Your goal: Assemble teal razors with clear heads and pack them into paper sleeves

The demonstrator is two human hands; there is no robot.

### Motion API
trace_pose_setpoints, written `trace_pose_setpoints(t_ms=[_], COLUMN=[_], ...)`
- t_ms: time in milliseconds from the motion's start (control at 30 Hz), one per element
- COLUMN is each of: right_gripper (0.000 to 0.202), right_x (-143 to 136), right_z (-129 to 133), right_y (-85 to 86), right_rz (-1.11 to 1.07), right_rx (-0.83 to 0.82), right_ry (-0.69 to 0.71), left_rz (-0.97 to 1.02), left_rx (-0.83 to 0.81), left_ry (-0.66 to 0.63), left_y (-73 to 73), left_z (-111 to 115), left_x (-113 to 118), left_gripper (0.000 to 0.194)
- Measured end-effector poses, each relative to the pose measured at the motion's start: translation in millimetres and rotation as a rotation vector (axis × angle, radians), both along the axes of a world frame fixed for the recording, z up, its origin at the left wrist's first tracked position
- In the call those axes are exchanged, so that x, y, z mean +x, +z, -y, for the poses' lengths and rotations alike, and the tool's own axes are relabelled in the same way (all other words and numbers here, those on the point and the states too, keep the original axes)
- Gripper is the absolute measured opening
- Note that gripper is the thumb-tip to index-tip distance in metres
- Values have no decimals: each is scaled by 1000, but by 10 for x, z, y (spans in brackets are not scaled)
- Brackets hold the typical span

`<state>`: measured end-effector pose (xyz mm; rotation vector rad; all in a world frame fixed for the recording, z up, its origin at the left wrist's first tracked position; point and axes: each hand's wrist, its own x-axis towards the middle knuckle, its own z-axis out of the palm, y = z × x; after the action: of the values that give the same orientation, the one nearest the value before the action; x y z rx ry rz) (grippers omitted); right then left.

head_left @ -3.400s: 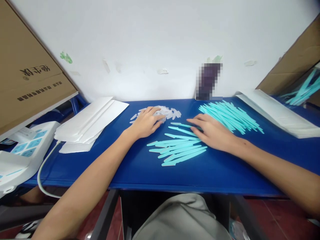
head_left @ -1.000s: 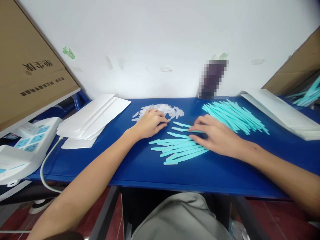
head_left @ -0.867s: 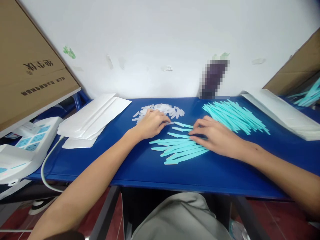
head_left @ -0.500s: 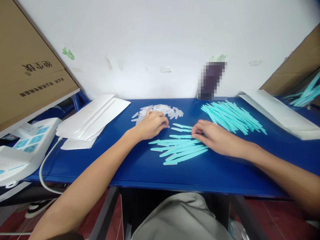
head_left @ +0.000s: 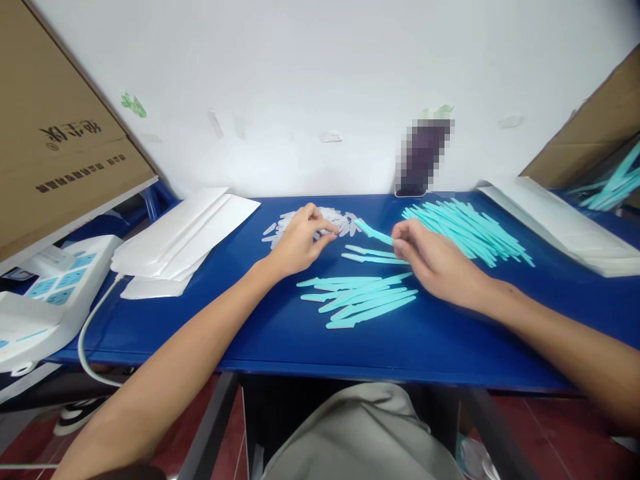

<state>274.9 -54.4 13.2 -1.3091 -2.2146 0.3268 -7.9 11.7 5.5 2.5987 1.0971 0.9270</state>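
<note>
My right hand pinches a turquoise eyebrow razor by its handle, with the blade end raised and pointing left. My left hand is closed in a pinch, thumb against forefinger, on what seems to be a small clear plastic cap; the fingers hide most of it. Behind that hand lies a pile of translucent caps. Below the right fingertips, two razors lie side by side. A loose group of razors is spread nearer the table's front edge.
A big heap of turquoise razors lies at the right back. White packets are stacked on the left beside a power strip, and another white stack is at right. Cardboard boxes flank the blue table.
The right hand has lifted one razor off the table, raising its blade end toward the left hand. My left hand has risen slightly from the table, its pinch now turned toward the razor.
</note>
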Motion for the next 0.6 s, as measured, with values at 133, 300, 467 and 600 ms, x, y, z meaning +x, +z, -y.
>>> trace_pose_setpoints(t_ms=[133,300,467,600], right_gripper=[27,31,34,34], right_x=[8,33,34,18], right_z=[-16,-45,-48,-42], right_y=[0,-26,-25,-12], right_rz=[105,137,113,108], right_rx=[-31,19,80,103], right_ry=[4,0,-22,-29], left_rz=[263,482,454,464], left_rx=[-146,-340,-336,-326], left_ry=[-20,-91,-94,-107], left_y=[42,14,-13,7], left_z=[50,57,55,78], left_x=[50,94,100,109], left_gripper=[16,18,24,29])
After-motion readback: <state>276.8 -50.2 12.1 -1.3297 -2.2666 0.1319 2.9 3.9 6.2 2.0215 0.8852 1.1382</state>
